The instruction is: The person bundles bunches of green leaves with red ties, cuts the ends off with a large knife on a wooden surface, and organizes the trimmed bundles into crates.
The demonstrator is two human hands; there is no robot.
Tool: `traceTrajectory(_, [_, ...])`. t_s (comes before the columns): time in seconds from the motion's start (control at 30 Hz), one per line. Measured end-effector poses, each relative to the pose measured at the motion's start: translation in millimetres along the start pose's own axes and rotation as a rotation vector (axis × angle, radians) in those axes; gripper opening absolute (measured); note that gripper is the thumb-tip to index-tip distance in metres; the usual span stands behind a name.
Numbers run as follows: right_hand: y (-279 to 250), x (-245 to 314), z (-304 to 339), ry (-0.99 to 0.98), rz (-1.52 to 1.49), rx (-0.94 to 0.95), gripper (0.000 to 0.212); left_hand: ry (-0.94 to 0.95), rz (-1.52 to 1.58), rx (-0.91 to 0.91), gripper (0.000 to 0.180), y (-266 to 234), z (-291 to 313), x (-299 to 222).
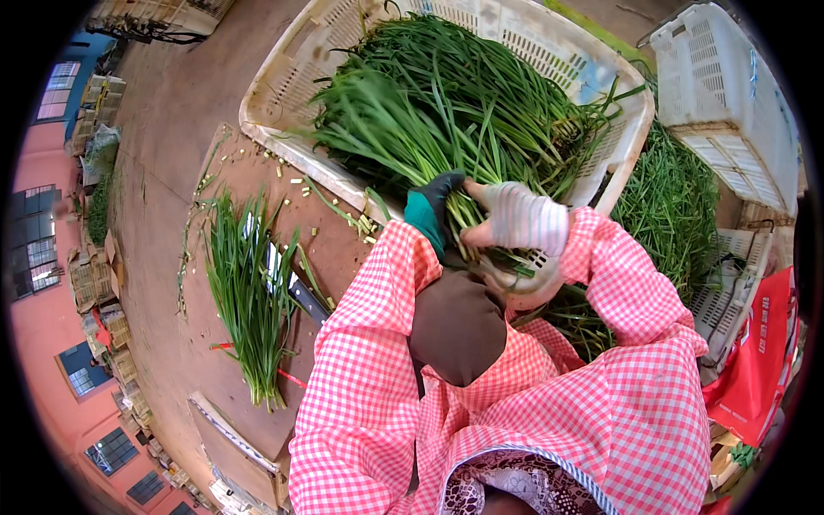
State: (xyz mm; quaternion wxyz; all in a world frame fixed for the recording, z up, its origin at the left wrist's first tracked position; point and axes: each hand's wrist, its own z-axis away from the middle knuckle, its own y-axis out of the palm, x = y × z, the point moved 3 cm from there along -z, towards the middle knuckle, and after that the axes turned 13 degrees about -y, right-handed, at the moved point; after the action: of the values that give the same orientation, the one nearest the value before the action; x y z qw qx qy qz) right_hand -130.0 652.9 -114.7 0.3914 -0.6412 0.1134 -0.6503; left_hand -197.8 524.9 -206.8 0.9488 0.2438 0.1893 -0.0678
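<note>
My left hand (436,213), in a green and dark glove, is closed round the stems of a bunch of garlic chives (390,129). Pinching the same stems from the other side is my right hand (519,219), in a striped white glove with bare fingertips. The bunch lies tilted over the near wall of a white plastic crate (257,107), its leaves pointing away to the left. More garlic chives (489,77) fill the crate. On a brown board (330,227) at the left rests another bunch (245,296), with a black-handled knife (306,296) partly under its leaves.
Short cut stem ends (365,225) litter the board. Red ties (292,378) lie under the loose bunch. Right of the crate are a heap of greens (674,202), an upturned white crate (730,94) and a red bag (760,360). Stacked crates (90,279) line the far-left wall.
</note>
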Motion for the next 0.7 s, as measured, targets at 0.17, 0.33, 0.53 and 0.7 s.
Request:
traceTrajectory(0.17, [-62, -23, 41, 0.415, -0.450, -0.300, 0.035, -0.042, -0.002, -0.078, 0.016, -7, -19, 3])
traceTrajectory(0.33, [-39, -50, 24, 0.334, 0.049, 0.093, 0.058, -0.104, 0.048, -0.054, 0.019, 6, -6, -1])
traceTrajectory(0.53, [5, -54, -9, 0.183, 0.018, -0.079, 0.051, -0.130, 0.228, -0.096, 0.028, 17, 13, 6])
traceTrajectory(0.7, [75, -103, -11, -0.584, 0.846, 0.435, 0.032, -0.089, -0.063, -0.057, 0.026, 11, -21, 8])
